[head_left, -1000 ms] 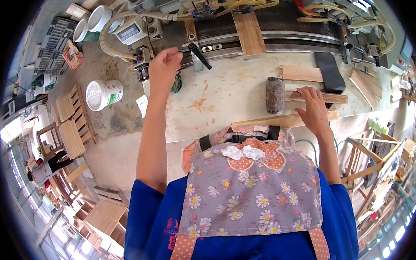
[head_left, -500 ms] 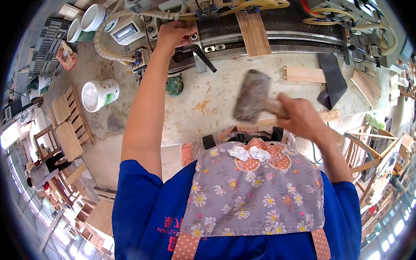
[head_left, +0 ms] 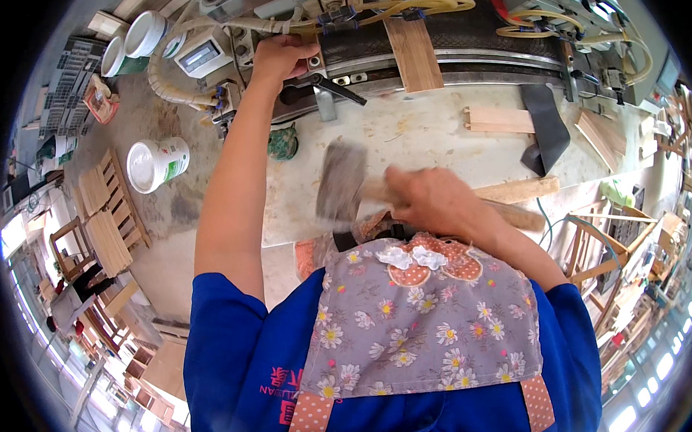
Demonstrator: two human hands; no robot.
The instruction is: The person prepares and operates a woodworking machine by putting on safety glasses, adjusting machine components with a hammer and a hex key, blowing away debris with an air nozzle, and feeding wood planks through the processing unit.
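Note:
My right hand (head_left: 434, 198) is wrapped round the wooden handle of a mallet (head_left: 342, 184), above the pale worktop. The mallet's blocky grey-brown head is smeared by motion and points left; its handle end sticks out behind my wrist. At the far left of the machine bed, my left hand (head_left: 281, 59) is closed, thumb and fingertips against the upright end piece with a round metal fitting (head_left: 315, 62). Whatever lies between those fingers is hidden. Just right of it is a black clamp lever (head_left: 340, 89). A wood-grained board (head_left: 414, 57) lies across the rails.
The pale worktop (head_left: 364, 133) bears a short light board (head_left: 500, 120), a black flexible sheet (head_left: 545, 131), a wooden bar (head_left: 518, 189) and a green round object (head_left: 283, 142). Yellow air hoses (head_left: 429, 4) run above the machine. A white bucket (head_left: 157, 164) stands left.
My right hand has swung the mallet leftward and slightly toward me. My left hand stays at the same end piece; the whole view has shifted slightly.

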